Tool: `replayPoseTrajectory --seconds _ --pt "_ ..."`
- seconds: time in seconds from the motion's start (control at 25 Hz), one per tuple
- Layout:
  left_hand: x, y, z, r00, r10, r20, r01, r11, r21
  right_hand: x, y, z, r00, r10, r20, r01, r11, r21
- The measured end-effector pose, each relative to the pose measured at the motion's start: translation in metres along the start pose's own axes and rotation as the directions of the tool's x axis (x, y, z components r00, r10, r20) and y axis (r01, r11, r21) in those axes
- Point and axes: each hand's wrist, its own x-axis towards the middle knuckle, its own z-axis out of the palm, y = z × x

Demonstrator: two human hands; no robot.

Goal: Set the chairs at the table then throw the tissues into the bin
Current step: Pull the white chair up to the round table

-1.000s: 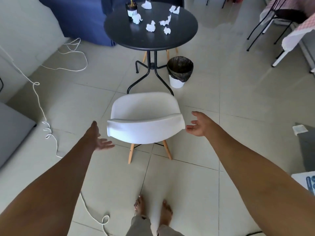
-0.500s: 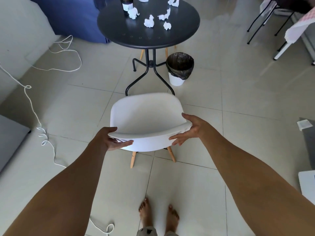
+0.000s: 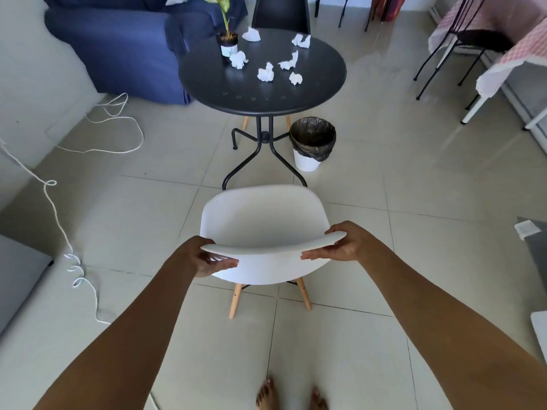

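A white shell chair with wooden legs stands on the tiled floor just in front of me, its seat facing the round black table. My left hand grips the left end of its backrest and my right hand grips the right end. Several crumpled white tissues lie scattered on the tabletop. A white bin lined with a black bag stands on the floor under the table's right edge. A black chair stands at the far side of the table.
A potted plant sits on the table's far left. A blue sofa stands behind it. A white cord trails across the floor on the left. Black-legged chairs and a cloth-covered table fill the right. My bare feet are below.
My hands went from open beside the backrest to gripping both its ends. The view has tilted up, and the table and sofa show more fully.
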Motion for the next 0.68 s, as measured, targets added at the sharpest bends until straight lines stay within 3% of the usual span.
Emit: replayPoseTrajectory --seconds 0.04,0.08,0.16,0.28,0.4,0.48,0.56,0.6,0.68 --pt "0.000 0.010 -0.004 1.000 0.024 0.003 -0.024 1.000 0.000 0.001 -0.001 0.004 1.000 0.014 0.015 -0.015 0.999 0.038" --pt "0.010 0.017 -0.006 0.995 -0.066 0.072 0.077 0.984 -0.162 0.007 -0.004 0.003 0.999 0.028 0.024 -0.029 0.998 0.053" --pt "0.027 0.034 -0.017 0.998 -0.032 0.050 0.043 0.966 -0.254 0.012 -0.014 0.012 1.000 -0.023 -0.010 0.024 0.994 0.110" --pt "0.041 0.075 -0.021 0.977 -0.174 0.121 0.209 0.886 -0.414 0.025 -0.037 0.024 0.997 -0.071 -0.012 0.072 0.989 0.126" --pt "0.062 0.110 -0.016 0.994 -0.084 0.070 0.101 0.950 -0.295 0.037 -0.060 0.040 0.994 -0.112 0.015 0.110 0.989 0.098" --pt "0.078 0.132 -0.012 0.994 0.108 -0.025 -0.107 0.994 0.017 0.048 -0.078 0.050 0.987 -0.160 0.022 0.157 0.983 0.100" --pt "0.085 0.155 -0.006 1.000 -0.002 0.010 0.002 0.999 0.047 0.058 -0.093 0.059 0.982 -0.188 0.009 0.186 0.979 0.088" --pt "0.093 0.163 -0.003 1.000 -0.012 0.016 0.009 0.980 0.197 0.065 -0.101 0.063 0.980 -0.201 0.002 0.200 0.976 0.089" --pt "0.111 0.181 -0.007 0.994 0.110 0.014 -0.110 0.962 0.250 0.074 -0.113 0.072 0.978 -0.207 -0.003 0.205 0.970 0.127"
